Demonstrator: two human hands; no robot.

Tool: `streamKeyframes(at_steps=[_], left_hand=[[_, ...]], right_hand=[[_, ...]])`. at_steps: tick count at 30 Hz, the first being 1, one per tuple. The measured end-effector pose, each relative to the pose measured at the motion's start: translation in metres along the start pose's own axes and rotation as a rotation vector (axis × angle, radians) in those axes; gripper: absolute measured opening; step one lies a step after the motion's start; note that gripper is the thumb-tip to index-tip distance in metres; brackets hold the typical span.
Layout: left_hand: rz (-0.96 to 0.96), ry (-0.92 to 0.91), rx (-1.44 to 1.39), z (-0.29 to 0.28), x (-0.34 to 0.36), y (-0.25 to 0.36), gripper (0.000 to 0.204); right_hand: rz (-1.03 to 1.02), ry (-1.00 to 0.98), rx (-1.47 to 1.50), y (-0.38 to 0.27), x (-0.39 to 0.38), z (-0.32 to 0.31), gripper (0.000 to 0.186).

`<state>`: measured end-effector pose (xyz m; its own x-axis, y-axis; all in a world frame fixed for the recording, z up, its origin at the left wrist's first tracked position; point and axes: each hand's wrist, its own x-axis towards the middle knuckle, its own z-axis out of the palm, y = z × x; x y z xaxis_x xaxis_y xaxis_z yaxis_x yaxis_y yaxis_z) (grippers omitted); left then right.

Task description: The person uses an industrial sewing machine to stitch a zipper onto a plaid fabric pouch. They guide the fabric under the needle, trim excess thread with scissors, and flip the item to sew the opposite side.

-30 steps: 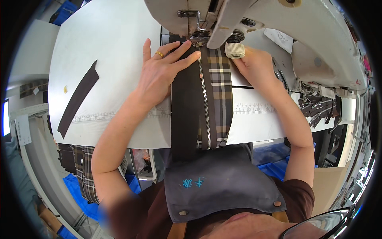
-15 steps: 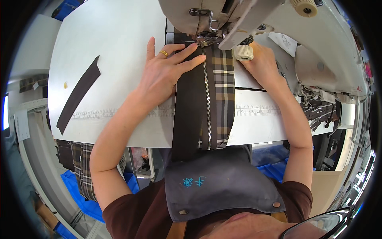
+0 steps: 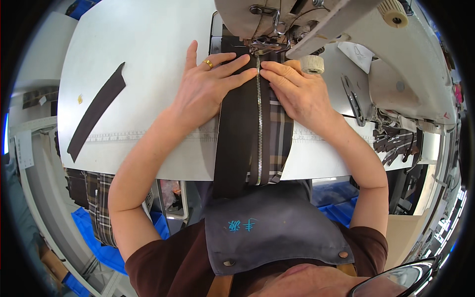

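Note:
A metal-toothed zipper (image 3: 259, 114) on dark tape runs lengthwise over a strip of black fabric (image 3: 232, 138) and brown plaid fabric (image 3: 281, 123). Its far end is at the presser foot (image 3: 262, 47) of a sewing machine. My left hand (image 3: 205, 86) lies on the black fabric with fingers spread, its fingertips close to the zipper's left side. From the right, my right hand (image 3: 299, 91) rests over the plaid, its fingers drawn together and gripping the zipper's edge just before the foot. My right thumb is mostly hidden.
A curved dark fabric piece (image 3: 98, 111) lies on the white table (image 3: 143, 64) at left. Thread snips (image 3: 353, 99) and dark scraps (image 3: 396, 143) are at right. The machine's arm (image 3: 405, 44) overhangs the far right. Plaid pieces (image 3: 101, 208) hang over blue bins below the left edge.
My right hand has moved left from beside the machine's cream knob onto the zipper, uncovering the snips. My left hand stays on the black fabric. The whole view has shifted slightly.

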<state>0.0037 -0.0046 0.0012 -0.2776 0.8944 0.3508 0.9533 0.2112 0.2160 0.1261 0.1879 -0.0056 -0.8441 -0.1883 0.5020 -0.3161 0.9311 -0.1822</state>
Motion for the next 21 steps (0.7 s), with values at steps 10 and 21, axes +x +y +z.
streamKeyframes(at_steps=[10, 21], left_hand=[[0.147, -0.058, 0.109, -0.008, -0.023, 0.013, 0.052], [-0.079, 0.066, -0.312, -0.017, -0.094, 0.078, 0.033]], right_hand=[[-0.146, -0.007, 0.223, -0.019, -0.022, -0.023, 0.021], [-0.061, -0.186, 0.280, -0.109, -0.106, -0.049, 0.025]])
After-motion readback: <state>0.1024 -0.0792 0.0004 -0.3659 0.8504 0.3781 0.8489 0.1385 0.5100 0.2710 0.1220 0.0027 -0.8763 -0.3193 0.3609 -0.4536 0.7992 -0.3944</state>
